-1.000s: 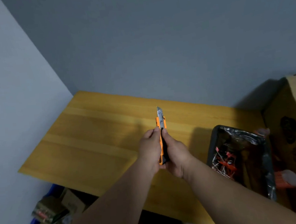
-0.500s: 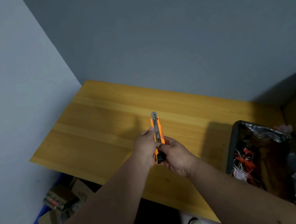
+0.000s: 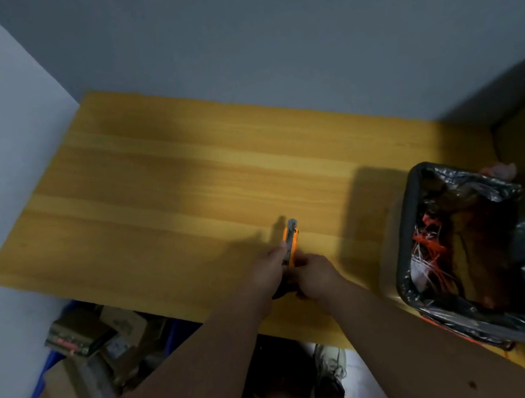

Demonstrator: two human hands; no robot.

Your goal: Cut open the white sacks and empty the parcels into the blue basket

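An orange utility knife [image 3: 290,239] points away from me, just above the wooden table [image 3: 157,189] near its front edge. My left hand [image 3: 268,272] and my right hand [image 3: 318,277] both grip its handle, one on each side. The blade tip looks short or drawn in, though blur hides the detail. The blue basket [image 3: 35,387] stands on the floor at the lower left, below the table edge, with several cardboard parcels [image 3: 85,334] in it. No white sack is in view.
A dark bin [image 3: 413,184] lined with a shiny plastic bag stands on the table's right side, holding red and white strips. Grey walls close off the back and left. My shoe [image 3: 330,372] shows on the floor under the table edge.
The view has tilted down and shifted, and my hands with the knife have dropped closer to the table's front edge. Less blade shows past the handle than a second ago.
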